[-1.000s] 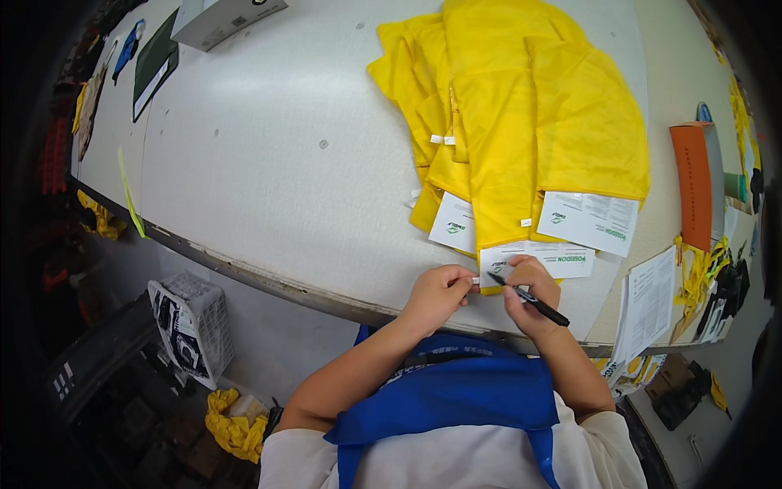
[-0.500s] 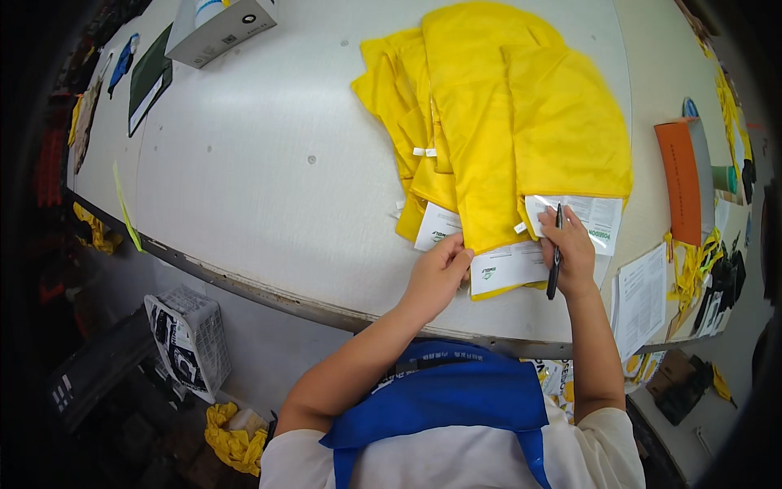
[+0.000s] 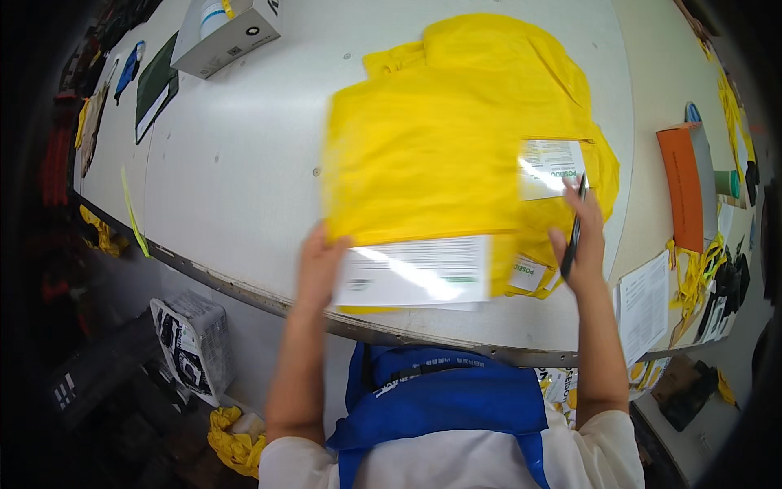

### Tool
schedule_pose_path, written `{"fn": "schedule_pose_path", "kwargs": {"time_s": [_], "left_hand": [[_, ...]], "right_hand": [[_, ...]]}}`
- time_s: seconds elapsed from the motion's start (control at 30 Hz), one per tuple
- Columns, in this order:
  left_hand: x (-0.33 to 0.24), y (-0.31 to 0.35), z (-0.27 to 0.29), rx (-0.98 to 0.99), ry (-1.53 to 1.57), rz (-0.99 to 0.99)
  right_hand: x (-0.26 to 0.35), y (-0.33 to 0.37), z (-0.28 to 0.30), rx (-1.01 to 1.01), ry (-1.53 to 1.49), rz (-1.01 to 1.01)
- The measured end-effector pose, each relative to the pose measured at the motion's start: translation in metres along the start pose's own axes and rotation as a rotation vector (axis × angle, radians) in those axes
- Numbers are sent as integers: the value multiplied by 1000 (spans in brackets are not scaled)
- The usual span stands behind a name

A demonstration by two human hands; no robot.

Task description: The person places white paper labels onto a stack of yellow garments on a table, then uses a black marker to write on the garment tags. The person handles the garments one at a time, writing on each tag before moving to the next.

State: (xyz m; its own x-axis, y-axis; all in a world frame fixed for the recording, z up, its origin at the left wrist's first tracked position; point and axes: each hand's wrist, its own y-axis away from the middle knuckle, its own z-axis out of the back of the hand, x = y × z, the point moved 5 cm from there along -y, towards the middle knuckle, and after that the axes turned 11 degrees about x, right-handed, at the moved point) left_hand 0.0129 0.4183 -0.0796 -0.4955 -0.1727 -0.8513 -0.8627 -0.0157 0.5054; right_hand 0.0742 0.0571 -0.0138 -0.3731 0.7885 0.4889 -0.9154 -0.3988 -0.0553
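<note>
Step in hand: seemingly repositioning one yellow piece (image 3: 423, 155), overlapping the yellow pile's (image 3: 509, 45) left side.
Next move: probably calls for a level, crease-free lay.
Left hand (image 3: 319, 265): left of the pile, at the piece's near corner; too blurred to tell whether pinching.
Right hand (image 3: 582, 244): at the pile's near-right, fingers gripping a slim black pen (image 3: 575, 228), thumb spread.
Fabric: soft, squarish, wrinkled; glossy white sheet (image 3: 387, 287) along its near edge.

Bright, even light, seemingly from above, washes the pale tabletop (image 3: 236, 187), while the left and lower-left margins sink into deep shadow. Glare streaks diagonally across the white sheet (image 3: 411, 281) and catches a second sheet (image 3: 547, 173). Motion blur softens the left hand (image 3: 320, 265) and the nearest yellow fabric (image 3: 419, 155). Fisheye distortion bows the table edge, and the corners darken to black.
</note>
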Motion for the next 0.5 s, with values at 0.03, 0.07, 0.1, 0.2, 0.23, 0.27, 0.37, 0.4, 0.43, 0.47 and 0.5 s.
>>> {"fn": "schedule_pose_path", "kwargs": {"time_s": [0.03, 0.07, 0.1, 0.2, 0.23, 0.27, 0.37, 0.4, 0.43, 0.47, 0.5], "left_hand": [[3, 6, 41, -69, -40, -9], [0, 10, 73, -93, -31, 13], [-1, 13, 102, -120, -22, 35], [1, 17, 185, -249, -467, 137], [1, 14, 207, -270, -765, 209], [0, 11, 218, -290, -1063, 284], [-52, 6, 138, -776, -1396, -399], [-54, -5, 109, -609, -1253, -427], [-53, -16, 74, -445, -1108, -450], [-41, -29, 37, -239, -745, -393], [-35, -39, -2, -73, -584, -391]], "right_hand": [[-8, -15, 3, -2, 96, -38], [-15, -26, 0, 64, 170, -83], [-22, -35, -5, 130, 243, -126], [-30, -41, -18, 228, 327, -178], [-30, -42, -21, 245, 337, -186], [-26, -40, -21, 235, 334, -198], [-13, -29, -15, 330, 378, -300], [-11, -27, -10, 228, 422, -221], [-9, -28, -7, 163, 248, -213], [-7, -31, -4, 100, 69, -200], [-6, -34, -1, 36, -108, -191]]}}
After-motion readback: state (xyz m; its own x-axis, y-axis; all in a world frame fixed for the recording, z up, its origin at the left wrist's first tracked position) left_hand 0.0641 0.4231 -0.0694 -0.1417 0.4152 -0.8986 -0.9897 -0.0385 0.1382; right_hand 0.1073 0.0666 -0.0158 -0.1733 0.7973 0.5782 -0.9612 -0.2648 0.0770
